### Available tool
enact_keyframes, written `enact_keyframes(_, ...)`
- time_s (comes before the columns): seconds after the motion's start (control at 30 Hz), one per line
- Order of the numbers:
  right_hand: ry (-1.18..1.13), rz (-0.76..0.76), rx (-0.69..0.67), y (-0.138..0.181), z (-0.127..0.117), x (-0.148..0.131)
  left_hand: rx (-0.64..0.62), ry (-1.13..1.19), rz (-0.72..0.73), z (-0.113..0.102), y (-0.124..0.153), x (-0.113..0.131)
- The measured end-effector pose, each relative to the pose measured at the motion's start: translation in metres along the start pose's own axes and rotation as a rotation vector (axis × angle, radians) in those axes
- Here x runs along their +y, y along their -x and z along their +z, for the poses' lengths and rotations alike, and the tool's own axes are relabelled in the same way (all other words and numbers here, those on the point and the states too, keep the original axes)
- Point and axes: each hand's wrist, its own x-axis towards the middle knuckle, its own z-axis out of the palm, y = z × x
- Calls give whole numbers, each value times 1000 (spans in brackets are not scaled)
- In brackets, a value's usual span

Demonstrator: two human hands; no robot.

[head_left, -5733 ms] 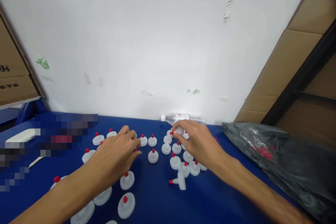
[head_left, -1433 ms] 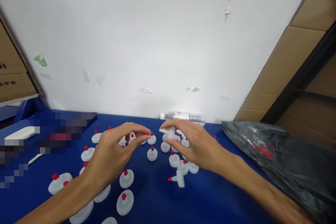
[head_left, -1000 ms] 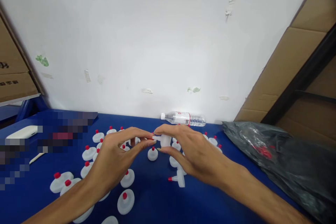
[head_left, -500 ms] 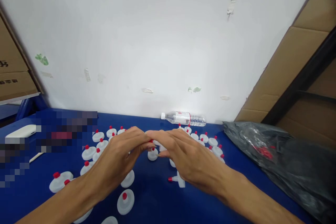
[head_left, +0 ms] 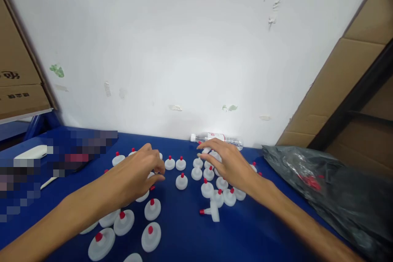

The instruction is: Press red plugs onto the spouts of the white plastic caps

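Observation:
Several white plastic caps with red tips (head_left: pixel 181 181) stand on the blue table (head_left: pixel 184 237). My left hand (head_left: pixel 135 176) rests among the left group, with its fingers curled and the thumb pressed toward them over a cap that is mostly hidden. My right hand (head_left: pixel 229 166) reaches over the right cluster (head_left: pixel 217 196). Its forefinger and thumb close around a white cap (head_left: pixel 206 150) at the far edge. One cap lies on its side (head_left: pixel 211 212) near the front. More caps (head_left: pixel 123 222) stand in front of my left forearm.
A clear water bottle (head_left: pixel 221 138) lies against the white wall. A crumpled black plastic bag (head_left: pixel 331 184) covers the table's right side. Cardboard boxes stand at the right (head_left: pixel 353 69) and left (head_left: pixel 18 86). A white flat object (head_left: pixel 30 152) lies at the far left.
My hands were joined over the middle, pressing a red tip onto a white cap. They have parted: the left went down to the left group, the right to the far cluster.

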Motion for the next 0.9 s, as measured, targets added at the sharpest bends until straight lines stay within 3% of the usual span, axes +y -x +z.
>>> enact_keyframes(0.17, 6, 87, -65, 1, 3, 29, -104, -103, -69, 14, 10, -18)
enact_keyframes(0.37, 0, 83, -201, 8, 13, 38, -126, -147, -37, 24, 15, -9)
enact_keyframes(0.6, 7, 19, -96, 1, -2, 24, -90, -125, -46, 17, 10, -3)
enact_keyframes(0.8, -21, -70, -155, 7, 8, 27, -11, -3, -134, 7, 0, 8)
enact_keyframes(0.9, -43, -34, -79, 6, 7, 27, 46, 83, -117, 5, -2, 15)
